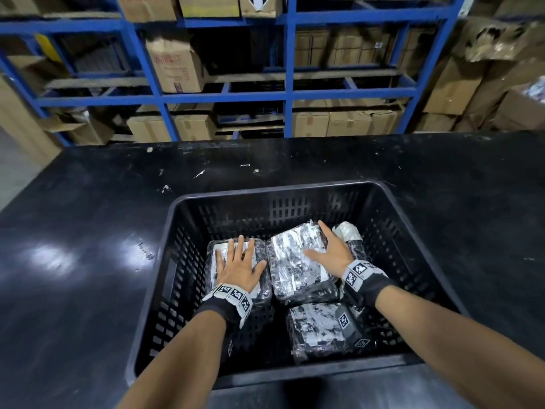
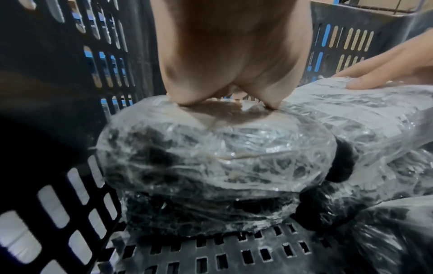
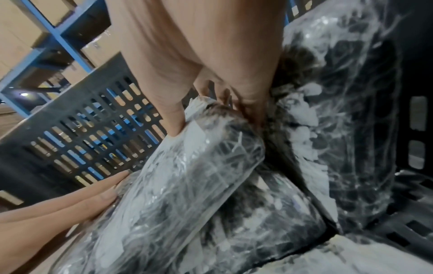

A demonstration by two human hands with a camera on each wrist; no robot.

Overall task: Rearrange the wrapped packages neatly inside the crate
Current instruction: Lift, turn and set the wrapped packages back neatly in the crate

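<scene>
A black slotted crate (image 1: 265,191) on the black table holds several film-wrapped packages. My left hand (image 1: 239,261) lies flat with fingers spread on the left package (image 1: 264,286); the left wrist view shows the palm (image 2: 234,64) pressing that package's top (image 2: 211,157). My right hand (image 1: 328,249) rests on the middle package (image 1: 295,270), thumb spread over its top and straight fingers along its right edge. A narrower package (image 1: 348,231) stands against that edge. In the right wrist view the right hand (image 3: 199,55) touches the middle package (image 3: 187,185) beside the narrower one (image 3: 339,111).
Another wrapped package (image 1: 312,329) lies at the crate's near side, under my right wrist. The crate floor at near left (image 1: 259,335) is bare. Blue shelving (image 1: 286,95) with cardboard boxes stands beyond the table's far edge.
</scene>
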